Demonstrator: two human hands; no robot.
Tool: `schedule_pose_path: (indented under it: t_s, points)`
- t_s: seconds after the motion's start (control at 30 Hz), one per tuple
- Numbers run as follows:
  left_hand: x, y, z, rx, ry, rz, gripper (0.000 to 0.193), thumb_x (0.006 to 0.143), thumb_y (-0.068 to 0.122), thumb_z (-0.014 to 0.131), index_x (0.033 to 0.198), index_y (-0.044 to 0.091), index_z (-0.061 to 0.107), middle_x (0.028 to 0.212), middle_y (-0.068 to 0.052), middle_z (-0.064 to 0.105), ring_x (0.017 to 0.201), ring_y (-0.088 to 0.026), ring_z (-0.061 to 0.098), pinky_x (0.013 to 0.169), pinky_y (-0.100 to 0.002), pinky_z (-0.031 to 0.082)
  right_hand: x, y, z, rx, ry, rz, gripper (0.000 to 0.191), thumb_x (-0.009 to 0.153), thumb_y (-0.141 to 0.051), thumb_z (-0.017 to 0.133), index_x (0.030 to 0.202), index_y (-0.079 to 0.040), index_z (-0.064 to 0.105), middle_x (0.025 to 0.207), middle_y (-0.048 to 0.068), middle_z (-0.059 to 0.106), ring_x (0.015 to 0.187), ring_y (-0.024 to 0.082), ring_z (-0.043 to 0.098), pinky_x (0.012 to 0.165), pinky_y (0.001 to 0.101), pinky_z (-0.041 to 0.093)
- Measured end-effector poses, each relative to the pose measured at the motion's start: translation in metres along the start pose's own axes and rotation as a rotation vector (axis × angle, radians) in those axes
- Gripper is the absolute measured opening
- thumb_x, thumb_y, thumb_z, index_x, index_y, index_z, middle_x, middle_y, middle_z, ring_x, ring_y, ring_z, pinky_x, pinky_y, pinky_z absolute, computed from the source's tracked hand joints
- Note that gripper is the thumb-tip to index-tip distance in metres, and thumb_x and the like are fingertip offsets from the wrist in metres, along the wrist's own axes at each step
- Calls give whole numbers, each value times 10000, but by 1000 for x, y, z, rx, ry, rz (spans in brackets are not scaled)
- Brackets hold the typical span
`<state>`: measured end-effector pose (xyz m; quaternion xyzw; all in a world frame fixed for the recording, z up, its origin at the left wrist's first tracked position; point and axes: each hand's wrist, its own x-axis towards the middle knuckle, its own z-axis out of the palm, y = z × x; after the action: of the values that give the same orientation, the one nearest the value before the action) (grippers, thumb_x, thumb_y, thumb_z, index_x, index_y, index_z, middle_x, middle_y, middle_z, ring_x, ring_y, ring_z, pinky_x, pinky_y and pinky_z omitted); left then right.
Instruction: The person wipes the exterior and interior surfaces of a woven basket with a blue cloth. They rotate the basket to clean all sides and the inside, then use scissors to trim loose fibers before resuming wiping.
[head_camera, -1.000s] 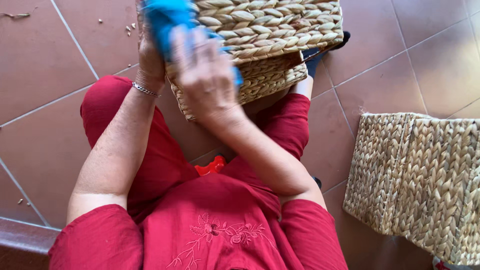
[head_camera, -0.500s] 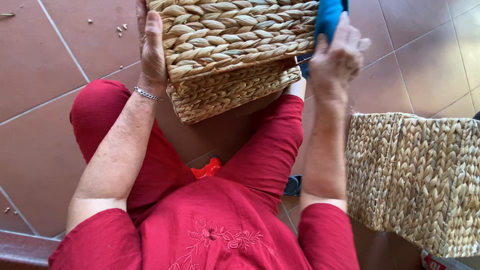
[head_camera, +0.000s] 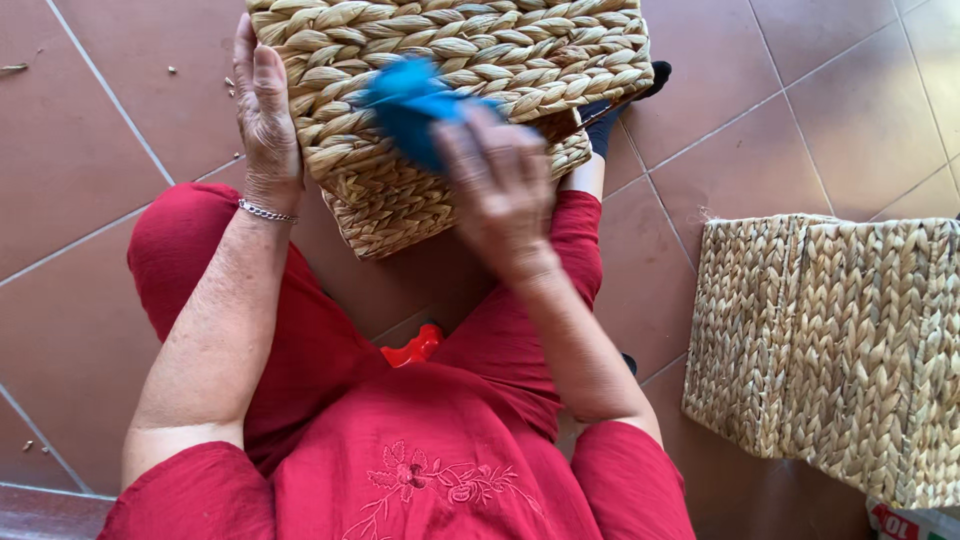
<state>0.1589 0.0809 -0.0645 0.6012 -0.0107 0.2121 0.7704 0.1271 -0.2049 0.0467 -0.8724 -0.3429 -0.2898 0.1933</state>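
Tiled floor (head_camera: 100, 200): two woven baskets; left hand (head_camera: 265, 105) grips one (head_camera: 450, 60), right hand (head_camera: 500, 190) clamps blue cloth (head_camera: 410, 100).

The basket (head_camera: 480, 45) at the top of the picture is straw yellow, with a fat braided pattern like plaits. My right hand (head_camera: 495, 190) holds a bright blue cloth (head_camera: 415, 105) in front of it. On my left wrist is a thin silver bracelet (head_camera: 266, 212). My clothes (head_camera: 420, 440) are deep red, with small red flowers stitched low in the middle. A little bright red thing (head_camera: 412, 348) peeks out between my legs. The second basket (head_camera: 830, 350), on the right, is paler straw with the same braids. The floor tiles (head_camera: 90, 140) are reddish brown with pale lines.
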Motion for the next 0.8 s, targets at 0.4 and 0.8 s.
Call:
schedule_pose_path:
  t_s: [0.4, 0.8]
  points:
    - [-53, 60, 24, 211, -236, 3, 1084, 1038, 413, 793, 1671, 118, -37, 1698, -99, 336, 1509, -236, 415, 1247, -368, 417, -74, 164, 2, 959, 611, 1041, 587, 1088, -218, 623, 1609, -44, 415, 1474, 223, 596, 1297, 347, 571, 1134, 474, 484]
    - [-72, 7, 12, 1137, -232, 409, 351, 974, 39, 808, 1299, 67, 678, 1236, -157, 734, 1133, -350, 707, 1008, -431, 568, -127, 179, 81, 506, -100, 1041, 554, 1004, -108, 702, 1516, -81, 491, 1410, 122, 638, 1308, 228, 612, 1150, 381, 486]
